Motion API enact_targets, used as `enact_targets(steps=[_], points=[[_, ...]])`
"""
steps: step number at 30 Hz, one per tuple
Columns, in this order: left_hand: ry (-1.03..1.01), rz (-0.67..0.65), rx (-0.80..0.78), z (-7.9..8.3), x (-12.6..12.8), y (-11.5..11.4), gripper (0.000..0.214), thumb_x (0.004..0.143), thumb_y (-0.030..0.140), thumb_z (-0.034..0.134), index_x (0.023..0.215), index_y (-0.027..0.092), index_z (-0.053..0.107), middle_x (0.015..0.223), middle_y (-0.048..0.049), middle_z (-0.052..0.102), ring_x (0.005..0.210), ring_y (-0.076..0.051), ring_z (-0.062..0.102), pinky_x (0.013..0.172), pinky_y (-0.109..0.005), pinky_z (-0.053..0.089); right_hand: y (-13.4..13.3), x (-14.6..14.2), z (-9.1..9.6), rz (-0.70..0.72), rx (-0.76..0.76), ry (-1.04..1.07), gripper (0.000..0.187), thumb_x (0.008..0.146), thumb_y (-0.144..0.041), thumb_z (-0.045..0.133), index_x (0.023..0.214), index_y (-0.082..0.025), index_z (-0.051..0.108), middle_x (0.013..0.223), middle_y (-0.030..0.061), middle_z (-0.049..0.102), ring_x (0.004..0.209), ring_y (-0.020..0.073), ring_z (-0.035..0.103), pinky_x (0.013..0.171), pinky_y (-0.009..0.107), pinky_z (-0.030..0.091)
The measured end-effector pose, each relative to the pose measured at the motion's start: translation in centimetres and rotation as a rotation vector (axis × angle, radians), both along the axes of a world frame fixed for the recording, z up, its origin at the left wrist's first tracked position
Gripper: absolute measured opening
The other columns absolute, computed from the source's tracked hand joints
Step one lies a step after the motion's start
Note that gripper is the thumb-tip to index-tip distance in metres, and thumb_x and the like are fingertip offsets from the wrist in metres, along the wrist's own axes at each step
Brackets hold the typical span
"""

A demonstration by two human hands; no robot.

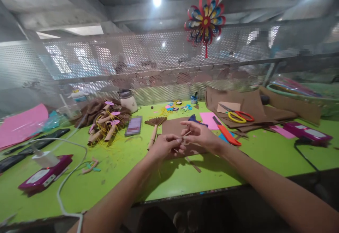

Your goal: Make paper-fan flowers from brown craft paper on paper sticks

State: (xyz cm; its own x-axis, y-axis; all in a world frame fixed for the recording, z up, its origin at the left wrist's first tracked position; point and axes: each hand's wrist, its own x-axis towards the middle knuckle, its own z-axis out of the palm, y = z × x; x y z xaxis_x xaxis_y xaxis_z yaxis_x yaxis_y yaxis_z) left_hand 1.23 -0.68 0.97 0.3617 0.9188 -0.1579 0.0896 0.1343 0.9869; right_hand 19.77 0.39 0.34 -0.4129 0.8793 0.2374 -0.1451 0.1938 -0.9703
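My left hand [167,145] and my right hand [201,136] meet above a brown paper sheet [171,125]. The fingertips of both are pinched together around something small and thin, too small to name. The right index finger sticks out to the left above the pinch. Left of the sheet lies a rolled brown paper tube [153,137] with a pleated brown paper fan [155,121] at its top. A narrow brown strip [194,164] lies below my hands. Just beyond my right hand are a dark blue piece [197,120] and an orange-handled cutter [228,133].
Yellow- and red-handled scissors [239,116] rest on stacked brown sheets [238,100] at back right. Several paper tubes with yellow strings [107,128] lie left. Purple power strips [49,174] and a white cable [59,190] occupy the sides. A perforated screen [148,59] stands behind.
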Motion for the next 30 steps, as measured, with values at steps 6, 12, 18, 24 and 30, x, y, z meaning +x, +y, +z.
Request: enact_targets(steps=[6, 12, 18, 24, 30], points=[[-0.081, 0.041, -0.007, -0.8, 0.9, -0.9, 0.032, 0.066, 0.04, 0.075, 0.078, 0.011, 0.065, 0.069, -0.0071, 0.07, 0.058, -0.01, 0.061, 0.052, -0.019, 0.04, -0.4, -0.6, -0.6, -0.148, -0.015, -0.079, 0.044, 0.066, -0.024, 0.072, 0.107, -0.013, 0.06, 0.077, -0.0006, 0.06, 0.066, 0.0104, 0.057, 0.066, 0.027, 0.046], [-0.08, 0.053, 0.018, -0.7, 1.3, -1.5, 0.03, 0.069, 0.038, 0.073, 0.079, 0.011, 0.064, 0.073, -0.0088, 0.071, 0.062, -0.013, 0.063, 0.055, -0.021, 0.042, 0.2, -0.2, -1.5, -0.15, -0.11, 0.035, 0.038, 0.062, -0.022, 0.074, 0.098, -0.014, 0.064, 0.074, -0.0016, 0.062, 0.063, 0.0098, 0.059, 0.065, 0.026, 0.047], [-0.081, -0.013, -0.026, -1.1, 1.2, -1.3, 0.025, 0.075, 0.033, 0.068, 0.085, 0.01, 0.064, 0.078, -0.0115, 0.071, 0.063, -0.014, 0.065, 0.051, -0.02, 0.042, 0.5, 0.4, -1.9, -0.166, -0.157, -0.004, 0.03, 0.063, -0.024, 0.074, 0.09, -0.014, 0.066, 0.067, -0.0013, 0.064, 0.059, 0.0115, 0.061, 0.06, 0.026, 0.047], [-0.089, -0.043, -0.04, -1.4, 1.0, -1.2, 0.02, 0.081, 0.026, 0.062, 0.09, 0.009, 0.063, 0.076, -0.0125, 0.07, 0.061, -0.013, 0.065, 0.048, -0.018, 0.041, 0.4, 0.8, -1.5, -0.149, -0.249, 0.05, 0.026, 0.063, -0.024, 0.076, 0.085, -0.013, 0.066, 0.071, 0.0033, 0.07, 0.059, 0.0121, 0.064, 0.064, 0.029, 0.051], [-0.078, -0.053, -0.046, -1.8, 0.8, -1.1, 0.022, 0.081, 0.026, 0.061, 0.092, 0.008, 0.062, 0.081, -0.0149, 0.07, 0.064, -0.016, 0.067, 0.047, -0.019, 0.043, 0.5, 1.1, -1.2, -0.104, -0.357, 0.109, 0.024, 0.067, -0.021, 0.074, 0.087, -0.013, 0.064, 0.075, 0.0054, 0.071, 0.065, 0.0141, 0.066, 0.066, 0.03, 0.054]])
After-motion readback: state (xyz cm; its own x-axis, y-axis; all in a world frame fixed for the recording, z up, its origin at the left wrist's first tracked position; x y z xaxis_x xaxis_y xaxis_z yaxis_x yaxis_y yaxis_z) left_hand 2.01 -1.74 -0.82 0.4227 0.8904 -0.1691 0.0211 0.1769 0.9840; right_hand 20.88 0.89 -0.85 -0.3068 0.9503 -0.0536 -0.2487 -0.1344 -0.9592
